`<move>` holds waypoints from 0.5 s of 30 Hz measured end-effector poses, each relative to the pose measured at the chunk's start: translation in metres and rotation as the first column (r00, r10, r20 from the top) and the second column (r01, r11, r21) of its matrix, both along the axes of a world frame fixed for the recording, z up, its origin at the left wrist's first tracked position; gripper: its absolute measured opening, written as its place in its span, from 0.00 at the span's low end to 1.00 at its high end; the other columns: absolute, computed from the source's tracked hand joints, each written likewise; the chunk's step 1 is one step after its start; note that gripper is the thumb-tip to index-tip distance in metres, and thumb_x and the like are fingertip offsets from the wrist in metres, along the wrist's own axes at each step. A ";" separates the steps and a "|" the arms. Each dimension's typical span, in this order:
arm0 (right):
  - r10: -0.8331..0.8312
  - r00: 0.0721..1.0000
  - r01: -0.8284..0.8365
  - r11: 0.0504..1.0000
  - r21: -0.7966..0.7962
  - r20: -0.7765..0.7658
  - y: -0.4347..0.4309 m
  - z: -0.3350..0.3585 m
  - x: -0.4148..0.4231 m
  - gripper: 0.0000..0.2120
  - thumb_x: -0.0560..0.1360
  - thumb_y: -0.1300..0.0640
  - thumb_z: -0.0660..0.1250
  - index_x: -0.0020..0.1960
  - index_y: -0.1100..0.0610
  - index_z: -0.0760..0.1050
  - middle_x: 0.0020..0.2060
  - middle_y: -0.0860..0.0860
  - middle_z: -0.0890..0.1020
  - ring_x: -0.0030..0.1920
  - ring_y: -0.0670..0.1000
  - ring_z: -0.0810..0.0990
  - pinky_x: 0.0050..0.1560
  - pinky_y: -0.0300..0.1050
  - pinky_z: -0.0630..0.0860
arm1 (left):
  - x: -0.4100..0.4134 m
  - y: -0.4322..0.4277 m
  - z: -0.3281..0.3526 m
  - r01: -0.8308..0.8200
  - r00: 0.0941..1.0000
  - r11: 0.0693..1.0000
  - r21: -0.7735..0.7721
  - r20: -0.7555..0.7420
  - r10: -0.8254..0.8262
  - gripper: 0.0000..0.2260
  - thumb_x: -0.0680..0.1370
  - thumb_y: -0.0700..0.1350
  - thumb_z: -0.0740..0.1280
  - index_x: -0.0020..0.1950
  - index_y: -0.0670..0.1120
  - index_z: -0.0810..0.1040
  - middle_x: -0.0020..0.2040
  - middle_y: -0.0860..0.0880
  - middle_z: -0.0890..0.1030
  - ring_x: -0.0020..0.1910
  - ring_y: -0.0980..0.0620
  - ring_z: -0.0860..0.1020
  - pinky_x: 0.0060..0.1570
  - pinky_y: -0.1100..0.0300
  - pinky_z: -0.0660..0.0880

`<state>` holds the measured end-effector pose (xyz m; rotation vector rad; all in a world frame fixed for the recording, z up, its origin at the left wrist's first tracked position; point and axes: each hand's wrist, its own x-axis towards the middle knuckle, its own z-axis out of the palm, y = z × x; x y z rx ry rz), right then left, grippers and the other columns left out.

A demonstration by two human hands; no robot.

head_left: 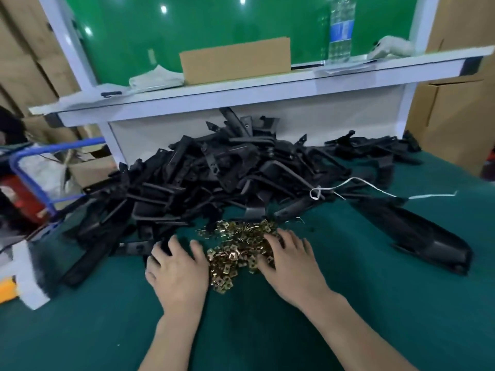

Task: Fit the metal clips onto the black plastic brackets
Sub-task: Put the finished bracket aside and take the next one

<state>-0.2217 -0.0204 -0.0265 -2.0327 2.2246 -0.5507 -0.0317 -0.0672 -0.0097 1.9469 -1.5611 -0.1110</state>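
Metal clips point(237, 251) heaped loose, black brackets point(214, 170) piled seemingly unfitted, left hand point(178, 269) and right hand point(293, 261) spread flat, holding nothing.

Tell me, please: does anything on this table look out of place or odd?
A white string with a knotted loop lies over the right side of the black brackets heap and trails onto the green table; it is neither clip nor bracket. Otherwise the metal clips are only a loose pile.

brass-gold clips point(238, 253), black brackets point(203, 178), dark teal table cover point(375, 303), green board point(214, 28).
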 end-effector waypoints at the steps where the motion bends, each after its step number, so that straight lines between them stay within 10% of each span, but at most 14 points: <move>1: 0.011 1.000 -0.011 1.000 -0.014 0.001 0.000 -0.001 -0.001 0.28 0.82 0.38 0.50 0.79 0.48 0.57 0.78 0.51 0.58 0.79 0.55 0.53 0.78 0.56 0.48 | 0.004 -0.003 0.002 -0.014 0.999 0.998 -0.055 -0.030 0.013 0.21 0.82 0.48 0.63 0.70 0.36 0.72 0.69 0.29 0.69 0.67 0.27 0.68 0.67 0.35 0.63; 11: 0.060 0.959 -0.008 0.983 -0.185 0.277 0.006 0.009 -0.005 0.19 0.83 0.43 0.55 0.73 0.41 0.66 0.69 0.40 0.70 0.71 0.45 0.64 0.73 0.45 0.61 | -0.006 0.021 0.026 0.239 0.901 0.728 -0.642 -0.133 -0.413 0.11 0.81 0.37 0.60 0.61 0.48 0.74 0.58 0.52 0.68 0.58 0.51 0.71 0.53 0.59 0.72; 15: 0.150 0.471 0.212 0.937 -0.277 0.869 0.009 0.027 -0.006 0.14 0.81 0.37 0.53 0.64 0.32 0.71 0.59 0.33 0.78 0.61 0.34 0.74 0.62 0.39 0.69 | -0.024 0.040 0.026 0.526 0.681 0.677 -0.515 -0.221 -0.698 0.19 0.78 0.32 0.57 0.51 0.57 0.76 0.52 0.58 0.75 0.55 0.56 0.76 0.51 0.73 0.69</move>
